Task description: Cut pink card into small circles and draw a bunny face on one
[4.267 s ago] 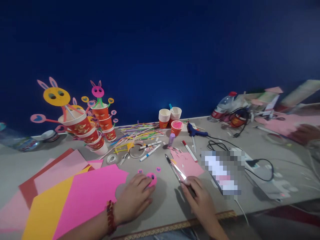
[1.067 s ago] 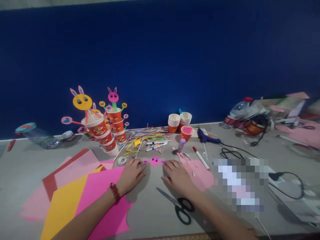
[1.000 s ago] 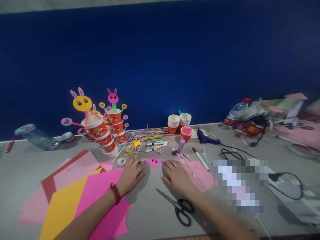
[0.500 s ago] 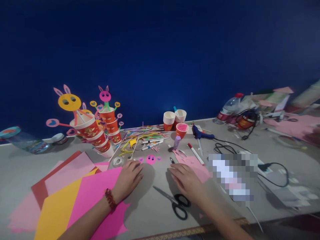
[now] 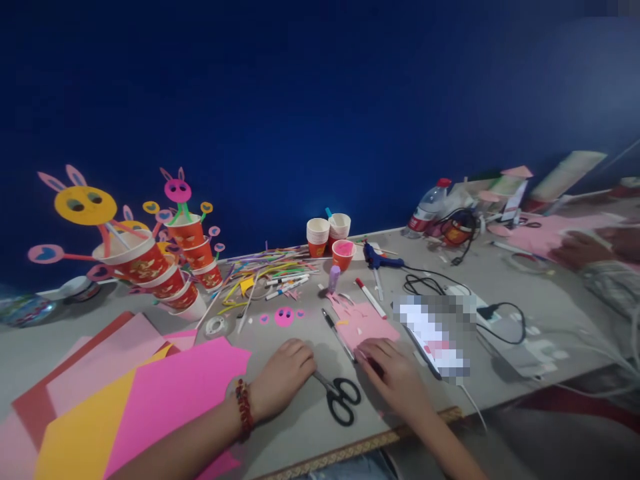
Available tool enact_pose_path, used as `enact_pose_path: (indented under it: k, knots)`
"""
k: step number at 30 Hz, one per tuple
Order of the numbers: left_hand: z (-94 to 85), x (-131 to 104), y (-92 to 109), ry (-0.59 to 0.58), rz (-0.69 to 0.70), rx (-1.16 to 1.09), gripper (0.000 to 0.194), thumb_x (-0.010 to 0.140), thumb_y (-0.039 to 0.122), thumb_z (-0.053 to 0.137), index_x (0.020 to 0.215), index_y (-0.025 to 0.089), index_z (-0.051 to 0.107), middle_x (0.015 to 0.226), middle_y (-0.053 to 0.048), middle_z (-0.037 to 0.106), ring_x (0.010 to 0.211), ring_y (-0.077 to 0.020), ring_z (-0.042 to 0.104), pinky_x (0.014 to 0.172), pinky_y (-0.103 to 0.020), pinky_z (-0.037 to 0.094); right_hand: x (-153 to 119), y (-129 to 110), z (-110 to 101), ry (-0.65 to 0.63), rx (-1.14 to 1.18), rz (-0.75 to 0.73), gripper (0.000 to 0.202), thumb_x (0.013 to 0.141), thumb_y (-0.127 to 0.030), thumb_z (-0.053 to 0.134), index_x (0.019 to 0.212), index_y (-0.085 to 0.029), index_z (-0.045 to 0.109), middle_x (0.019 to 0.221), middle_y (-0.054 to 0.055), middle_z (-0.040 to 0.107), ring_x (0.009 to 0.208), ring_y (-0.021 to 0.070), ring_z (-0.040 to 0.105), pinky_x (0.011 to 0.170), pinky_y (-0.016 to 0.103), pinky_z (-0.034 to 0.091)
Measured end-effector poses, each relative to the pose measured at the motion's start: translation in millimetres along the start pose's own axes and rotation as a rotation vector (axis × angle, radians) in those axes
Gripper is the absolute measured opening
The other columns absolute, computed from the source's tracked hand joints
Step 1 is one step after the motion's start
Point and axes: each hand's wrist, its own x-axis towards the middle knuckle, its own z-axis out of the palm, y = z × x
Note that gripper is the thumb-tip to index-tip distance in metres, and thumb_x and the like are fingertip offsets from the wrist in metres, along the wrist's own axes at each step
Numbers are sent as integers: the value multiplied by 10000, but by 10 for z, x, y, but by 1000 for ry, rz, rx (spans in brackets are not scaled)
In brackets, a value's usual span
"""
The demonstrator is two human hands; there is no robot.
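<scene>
My left hand (image 5: 287,377) rests palm down on the table, fingers slightly bent and lying over the blade end of the black-handled scissors (image 5: 344,401). It grips nothing that shows. My right hand (image 5: 393,373) is curled at the near edge of the light pink paper (image 5: 367,323), thumb and fingertips meeting at its lower corner. Just left of those fingertips lies a black pen (image 5: 338,335). Beyond the hands are a small magenta face cutout (image 5: 285,317) and two small heart discs beside it.
Coloured sheets (image 5: 170,400) spread at the left, below stacked-cup rabbit figures (image 5: 145,257). Straws and markers (image 5: 270,277), cups (image 5: 318,235), a glue gun (image 5: 383,259) and a phone (image 5: 435,337) lie farther off. Another person's hands (image 5: 585,250) are at the far right.
The view has turned right. My left hand has moved right, onto the scissor blades. My right hand has drawn back from the pen's tip to the pink paper's near edge, its fingers now curled.
</scene>
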Motion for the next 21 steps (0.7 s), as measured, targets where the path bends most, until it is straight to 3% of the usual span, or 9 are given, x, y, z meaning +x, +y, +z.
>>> enact_pose_path:
  k: [7,9,14,21]
  knots:
    - [-36,356,-91,4,-18,17,85,962,166,511,967,182,594,995,-64,612,952,-224,540,892,-376,440,189,221,-147,36,-252,138,213,981,-293,464,1054,-181,630,1057,114,690,964,284,613,841,411,482]
    - [-75,436,-71,13,-17,-25,103,949,190,529,1029,186,596,1092,-79,622,1018,-238,543,936,-394,434,205,301,-227,34,-369,210,220,964,-312,487,1068,-171,620,1038,121,691,924,294,612,811,406,468]
    - [-44,586,35,10,65,-92,469,923,364,607,1343,202,476,1437,-117,495,1275,-286,460,1089,-450,355,163,354,-312,-88,-551,378,244,871,-353,633,1023,-162,621,944,115,676,863,292,616,726,351,418]
    - [106,619,64,-7,41,-81,539,926,391,609,1398,199,433,1455,-113,490,1324,-293,438,1097,-439,362,253,359,-308,-208,-401,512,164,820,-249,618,962,-168,621,878,87,674,846,260,607,692,308,364]
